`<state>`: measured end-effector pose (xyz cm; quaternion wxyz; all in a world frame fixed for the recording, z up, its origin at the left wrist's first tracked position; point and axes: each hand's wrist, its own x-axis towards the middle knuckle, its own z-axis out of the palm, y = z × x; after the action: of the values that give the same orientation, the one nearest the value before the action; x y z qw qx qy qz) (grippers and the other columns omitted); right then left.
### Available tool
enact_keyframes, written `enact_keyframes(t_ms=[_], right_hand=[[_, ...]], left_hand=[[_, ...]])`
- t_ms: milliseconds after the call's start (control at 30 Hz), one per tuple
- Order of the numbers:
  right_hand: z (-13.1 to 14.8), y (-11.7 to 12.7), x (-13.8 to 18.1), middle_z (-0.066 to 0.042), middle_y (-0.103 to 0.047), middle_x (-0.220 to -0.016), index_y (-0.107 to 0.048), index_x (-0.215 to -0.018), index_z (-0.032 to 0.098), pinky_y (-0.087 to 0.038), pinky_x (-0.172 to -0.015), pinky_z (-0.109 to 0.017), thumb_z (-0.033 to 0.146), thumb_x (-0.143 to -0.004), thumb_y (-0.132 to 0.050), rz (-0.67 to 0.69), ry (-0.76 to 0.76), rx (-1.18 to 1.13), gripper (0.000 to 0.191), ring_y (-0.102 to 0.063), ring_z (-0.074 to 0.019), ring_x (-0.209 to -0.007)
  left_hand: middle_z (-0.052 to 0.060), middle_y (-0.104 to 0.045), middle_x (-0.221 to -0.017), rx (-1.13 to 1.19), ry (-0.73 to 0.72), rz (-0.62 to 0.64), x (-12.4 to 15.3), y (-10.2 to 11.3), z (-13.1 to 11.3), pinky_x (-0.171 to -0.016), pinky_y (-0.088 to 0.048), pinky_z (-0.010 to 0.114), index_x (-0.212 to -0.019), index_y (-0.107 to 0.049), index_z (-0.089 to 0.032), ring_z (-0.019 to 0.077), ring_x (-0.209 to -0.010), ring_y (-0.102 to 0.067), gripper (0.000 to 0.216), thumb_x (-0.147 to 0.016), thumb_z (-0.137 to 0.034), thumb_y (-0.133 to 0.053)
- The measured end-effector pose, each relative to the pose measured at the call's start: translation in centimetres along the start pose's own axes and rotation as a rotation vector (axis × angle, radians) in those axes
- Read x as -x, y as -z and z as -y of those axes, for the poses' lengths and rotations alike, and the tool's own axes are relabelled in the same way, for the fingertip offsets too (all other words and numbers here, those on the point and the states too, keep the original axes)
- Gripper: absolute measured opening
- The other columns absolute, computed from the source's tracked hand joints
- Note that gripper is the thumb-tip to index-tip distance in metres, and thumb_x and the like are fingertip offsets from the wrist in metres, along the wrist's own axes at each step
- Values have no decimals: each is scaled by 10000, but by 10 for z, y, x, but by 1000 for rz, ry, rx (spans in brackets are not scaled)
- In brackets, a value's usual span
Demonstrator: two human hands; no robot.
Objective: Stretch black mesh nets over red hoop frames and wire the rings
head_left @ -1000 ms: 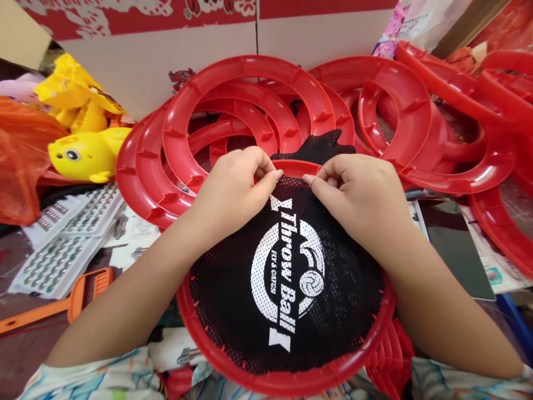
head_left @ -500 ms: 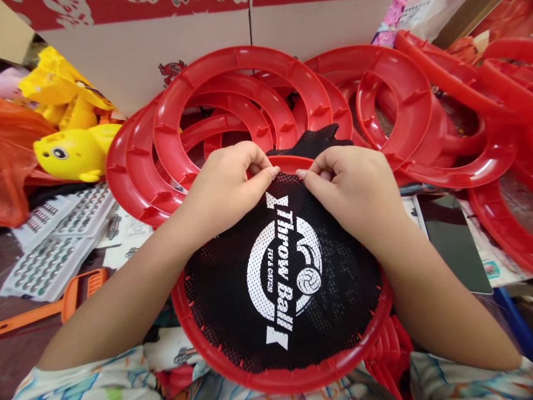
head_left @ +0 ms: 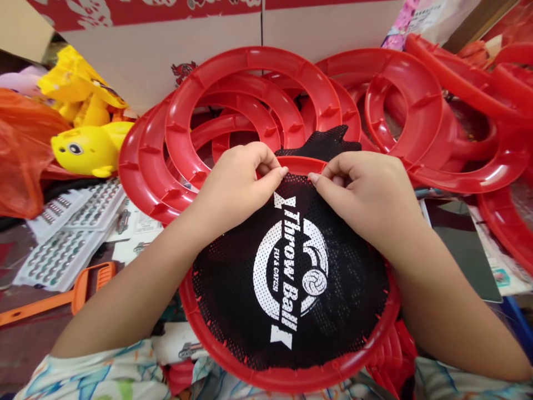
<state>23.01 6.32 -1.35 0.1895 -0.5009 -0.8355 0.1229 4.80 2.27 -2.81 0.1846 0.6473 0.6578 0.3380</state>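
A black mesh net (head_left: 233, 289) printed with white "Throw Ball" lettering lies stretched across a red plastic ring (head_left: 300, 380) in front of me. Small red pegs along the ring poke through the net's edge. At the far rim, my left hand (head_left: 245, 183) pinches the net's edge between thumb and forefinger. A short gap to the right, my right hand (head_left: 366, 189) pinches the same edge. Between my fingertips a strip of bare red rim shows. Beyond it lies another piece of black mesh (head_left: 320, 141). My other fingers are curled and partly hidden.
Several red rings (head_left: 254, 58) are heaped behind the net, with more at the right. On the left are yellow toys (head_left: 87, 150), an orange bag (head_left: 20, 150), clear trays of small round pieces (head_left: 62, 255) and an orange handled tool (head_left: 79, 294). A dark flat panel (head_left: 462, 244) lies right.
The whole view has shifted slightly, so things appear farther right. My right fingertips are a little farther from the left ones along the rim. Both hands keep pinching the net's edge.
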Motion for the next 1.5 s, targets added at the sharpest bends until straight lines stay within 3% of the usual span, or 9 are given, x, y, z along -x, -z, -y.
enact_keyframes(t_ms=[300,400,533,667,867,1067,1200,1367,1500], right_hand=[[-4,-5,0,7,-568,-561,-582,-628,194,-342,-595,-296,245,-792,-636,-26,60,8,180,-479,-125,-540],[-7,-7,2,-25,-626,-677,-631,-701,189,-406,-648,-308,256,-820,-617,-98,123,24,137,-548,-155,-643],[-10,-7,3,-100,-632,-1116,-712,-1047,217,-462,-888,-406,328,-911,-551,-243,471,96,238,-579,-248,-1005],[-13,-8,2,-122,-572,-1279,-744,-1047,227,-453,-955,-470,367,-943,-520,-197,715,206,284,-543,-284,-1078],[-17,-11,0,-119,-515,-1410,-723,-1081,202,-480,-933,-498,428,-937,-521,-119,698,296,335,-511,-326,-1164],[-16,-11,5,-82,-480,-1466,-673,-1108,244,-483,-927,-488,402,-929,-548,-191,701,421,270,-484,-350,-1246],[-21,-3,3,-113,-484,-1436,-698,-1050,222,-452,-1004,-508,424,-940,-531,-154,655,165,284,-478,-329,-1281],[-35,18,-3,-85,-652,-1055,-693,-859,164,-517,-895,-342,236,-912,-571,-298,437,-206,151,-639,-172,-988],[-44,29,-4,-46,-673,-1006,-673,-692,181,-510,-812,-332,220,-854,-597,-105,356,-236,183,-645,-159,-881]], left_hand=[[-18,-615,-654,37,73,35,-1,3,-5,-542,-355,251,-703,-636,-172,108,-582,-498,151,-813,-275,-628],[-36,-548,-578,24,111,68,-2,5,-6,-514,-320,258,-688,-638,-175,96,-525,-434,165,-806,-290,-639],[-40,-552,-585,37,125,75,-3,7,-6,-513,-315,257,-683,-640,-176,91,-527,-438,162,-799,-289,-646],[-34,-609,-633,51,122,71,-4,6,-4,-537,-344,249,-693,-651,-176,96,-564,-480,161,-797,-300,-657],[-34,-619,-640,41,102,40,-2,3,-5,-548,-363,238,-699,-646,-174,99,-576,-496,149,-805,-277,-629],[-29,-638,-679,11,100,27,1,1,-5,-578,-388,234,-717,-642,-174,106,-609,-524,119,-798,-257,-616],[-25,-655,-717,-31,46,20,2,1,-3,-628,-414,235,-737,-649,-182,121,-674,-565,107,-803,-258,-612],[-15,-708,-842,-83,-81,112,3,14,-2,-715,-455,233,-829,-683,-200,137,-779,-624,112,-836,-235,-577],[-16,-728,-924,-163,-244,299,2,36,1,-776,-470,263,-915,-701,-236,151,-849,-652,147,-885,-297,-571]])
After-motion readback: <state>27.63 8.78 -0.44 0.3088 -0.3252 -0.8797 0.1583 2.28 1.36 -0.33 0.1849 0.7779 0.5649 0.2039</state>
